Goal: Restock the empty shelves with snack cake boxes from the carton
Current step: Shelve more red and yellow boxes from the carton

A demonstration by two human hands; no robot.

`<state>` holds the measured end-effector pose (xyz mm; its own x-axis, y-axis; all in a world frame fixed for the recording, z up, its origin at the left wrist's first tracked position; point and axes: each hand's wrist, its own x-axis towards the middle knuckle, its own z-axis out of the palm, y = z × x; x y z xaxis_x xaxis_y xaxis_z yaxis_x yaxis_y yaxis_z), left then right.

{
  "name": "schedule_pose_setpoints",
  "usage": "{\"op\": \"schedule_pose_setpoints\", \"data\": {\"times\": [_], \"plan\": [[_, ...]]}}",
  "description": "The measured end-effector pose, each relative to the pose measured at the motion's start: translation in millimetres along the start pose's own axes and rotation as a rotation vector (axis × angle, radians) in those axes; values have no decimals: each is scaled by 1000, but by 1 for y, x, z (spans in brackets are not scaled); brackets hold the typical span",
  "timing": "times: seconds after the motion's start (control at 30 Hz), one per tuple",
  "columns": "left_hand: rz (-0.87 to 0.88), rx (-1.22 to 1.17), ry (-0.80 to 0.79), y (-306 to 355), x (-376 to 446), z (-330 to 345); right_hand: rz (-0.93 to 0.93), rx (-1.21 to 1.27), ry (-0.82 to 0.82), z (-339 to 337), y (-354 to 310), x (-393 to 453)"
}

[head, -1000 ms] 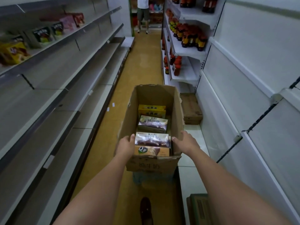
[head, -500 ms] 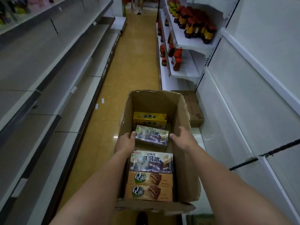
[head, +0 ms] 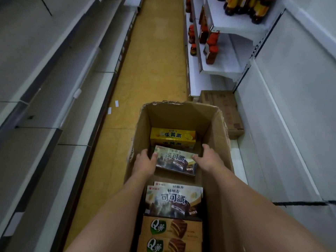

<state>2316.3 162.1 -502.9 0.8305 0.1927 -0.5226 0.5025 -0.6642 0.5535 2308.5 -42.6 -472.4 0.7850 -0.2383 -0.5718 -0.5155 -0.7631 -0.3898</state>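
Note:
An open brown carton (head: 219, 135) stands in the aisle below me. Inside lie a yellow snack cake box (head: 172, 136) at the far end, a dark chocolate pie box (head: 177, 160) in the middle, another chocolate pie box (head: 174, 200) nearer me, and two tan Q boxes (head: 171, 229) nearest. Both hands are down in the carton. My left hand (head: 145, 160) grips the left end of the middle chocolate pie box, thumb on its top. My right hand (head: 209, 158) holds its right end.
Bare grey shelves (head: 54, 79) run along the left. Bare white shelves (head: 291, 124) line the right, with red-capped bottles (head: 211, 50) on shelves further up. A closed carton (head: 227, 110) sits on the low shelf right of the open one. The yellow floor (head: 154, 70) stretches ahead.
My hands left the carton's rim and went down inside, closing on the two ends of the middle chocolate pie box. The view has tilted downward and come closer to the carton.

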Motion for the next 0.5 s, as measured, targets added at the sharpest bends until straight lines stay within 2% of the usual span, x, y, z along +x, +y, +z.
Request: {"op": "schedule_pose_setpoints", "data": {"times": [0.3, 0.5], "plan": [[-12, 77, -32, 14, 89, 44, 1, -68, -13, 12, 1, 106], [26, 211, 14, 18, 147, 68, -13, -110, -32, 38, 3, 169]]}}
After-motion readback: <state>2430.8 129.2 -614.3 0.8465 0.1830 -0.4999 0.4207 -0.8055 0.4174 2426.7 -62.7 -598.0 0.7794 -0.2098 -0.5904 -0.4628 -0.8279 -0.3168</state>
